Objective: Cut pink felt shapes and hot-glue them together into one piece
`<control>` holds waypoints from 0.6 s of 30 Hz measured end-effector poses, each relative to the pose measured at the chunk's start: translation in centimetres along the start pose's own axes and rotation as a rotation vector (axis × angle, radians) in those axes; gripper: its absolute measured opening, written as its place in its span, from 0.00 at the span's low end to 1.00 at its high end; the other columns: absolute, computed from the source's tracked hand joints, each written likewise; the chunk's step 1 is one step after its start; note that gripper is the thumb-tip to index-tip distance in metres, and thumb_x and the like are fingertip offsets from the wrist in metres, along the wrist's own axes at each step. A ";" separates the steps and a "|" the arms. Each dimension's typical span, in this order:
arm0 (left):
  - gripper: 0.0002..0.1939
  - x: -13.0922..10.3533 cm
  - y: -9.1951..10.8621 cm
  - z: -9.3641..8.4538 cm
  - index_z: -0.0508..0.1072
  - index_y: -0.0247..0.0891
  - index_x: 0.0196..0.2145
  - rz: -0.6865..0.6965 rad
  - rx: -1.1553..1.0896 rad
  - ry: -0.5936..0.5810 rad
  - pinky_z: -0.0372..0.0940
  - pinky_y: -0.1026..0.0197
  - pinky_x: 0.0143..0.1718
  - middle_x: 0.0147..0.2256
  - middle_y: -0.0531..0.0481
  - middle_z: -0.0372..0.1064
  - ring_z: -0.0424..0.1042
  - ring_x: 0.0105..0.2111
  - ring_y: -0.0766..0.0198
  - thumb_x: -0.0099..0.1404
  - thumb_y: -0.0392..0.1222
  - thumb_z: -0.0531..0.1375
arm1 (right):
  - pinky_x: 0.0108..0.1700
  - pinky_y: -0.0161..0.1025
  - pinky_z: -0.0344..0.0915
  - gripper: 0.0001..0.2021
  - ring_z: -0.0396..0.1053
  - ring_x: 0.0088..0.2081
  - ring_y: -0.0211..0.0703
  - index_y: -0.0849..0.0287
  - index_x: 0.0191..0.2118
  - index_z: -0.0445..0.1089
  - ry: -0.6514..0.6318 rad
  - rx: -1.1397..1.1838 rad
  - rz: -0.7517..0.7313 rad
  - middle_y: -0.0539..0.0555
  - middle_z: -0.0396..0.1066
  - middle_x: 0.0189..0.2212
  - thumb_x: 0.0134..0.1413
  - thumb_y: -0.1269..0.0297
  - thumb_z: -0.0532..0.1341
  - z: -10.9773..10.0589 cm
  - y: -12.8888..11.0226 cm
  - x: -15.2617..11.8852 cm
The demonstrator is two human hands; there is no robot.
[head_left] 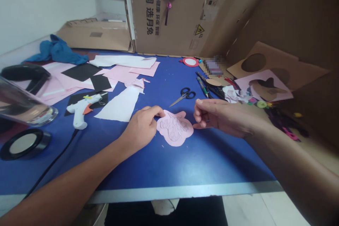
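A pink paper cutout (176,139) with a wavy outline and a line drawing on it lies near the front of the blue table. At its upper left edge, my left hand (143,125) pinches the paper between thumb and fingers. My right hand (219,116) hovers beside the cutout's right edge, fingers loosely curled and apart, with nothing visible in them. Its little finger comes close to the paper; whether it touches, I cannot tell. Just beyond the cutout, scissors with black handles (185,95) rest on the table, blades slightly apart.
On the left are a white glue gun (81,111), a roll of black tape (25,144), a clear cup (39,113) and paper sheets (122,72). Pens (202,86), crumpled paper (235,93) and cut cardboard (278,58) lie right. Cardboard walls (180,21) stand behind.
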State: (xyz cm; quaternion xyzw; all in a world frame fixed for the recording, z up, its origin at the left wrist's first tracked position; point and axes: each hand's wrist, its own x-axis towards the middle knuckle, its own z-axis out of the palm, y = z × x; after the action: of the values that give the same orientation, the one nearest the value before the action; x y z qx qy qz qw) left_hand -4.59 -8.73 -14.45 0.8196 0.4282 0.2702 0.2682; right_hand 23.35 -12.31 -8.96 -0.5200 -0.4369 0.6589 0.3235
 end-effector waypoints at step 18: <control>0.24 0.0 -0.1 -0.1 0.80 0.42 0.44 -0.010 -0.008 -0.005 0.75 0.54 0.48 0.43 0.49 0.81 0.81 0.46 0.58 0.62 0.22 0.50 | 0.38 0.41 0.68 0.27 0.69 0.32 0.41 0.57 0.29 0.76 0.022 -0.069 -0.024 0.51 0.73 0.28 0.51 0.35 0.77 0.0 0.0 0.5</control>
State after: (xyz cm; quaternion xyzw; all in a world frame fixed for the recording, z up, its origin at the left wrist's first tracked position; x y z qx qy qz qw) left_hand -4.68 -8.67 -14.43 0.8170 0.4307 0.2683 0.2738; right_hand 23.19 -11.83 -9.16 -0.5327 -0.4622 0.6337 0.3179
